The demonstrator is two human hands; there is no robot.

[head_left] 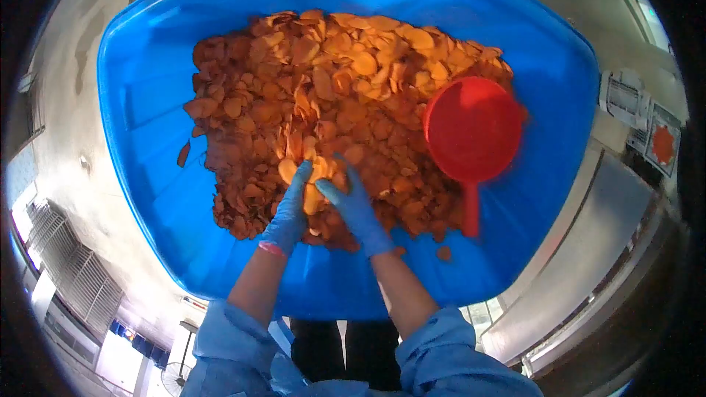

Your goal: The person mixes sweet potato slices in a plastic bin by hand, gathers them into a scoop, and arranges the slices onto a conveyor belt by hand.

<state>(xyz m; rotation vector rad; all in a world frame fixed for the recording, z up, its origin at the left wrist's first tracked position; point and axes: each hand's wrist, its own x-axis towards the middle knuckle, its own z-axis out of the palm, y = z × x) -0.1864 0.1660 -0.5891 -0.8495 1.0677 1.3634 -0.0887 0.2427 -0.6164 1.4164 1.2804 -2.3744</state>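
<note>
A big heap of thin orange-coloured vegetable slices (382, 114) lies in a blue plastic tub (346, 279); whether they are carrot or sweet potato I cannot tell. My left hand (291, 202), in a blue glove, is on the near side of the heap with its palm turned inward. Facing it is my right hand (358, 209), gloved the same way, thumb toward the middle. Between them the two hands hold a small bunch of paler slices (315, 180). Some fingertips are hidden by the slices.
A red dipper (473, 130) with a handle rests on the right side of the heap, its handle toward me. Outside the tub are a metal rack (70, 254) at left, a fan (175, 375) at lower left, and a crate with orange contents (663, 140) at right.
</note>
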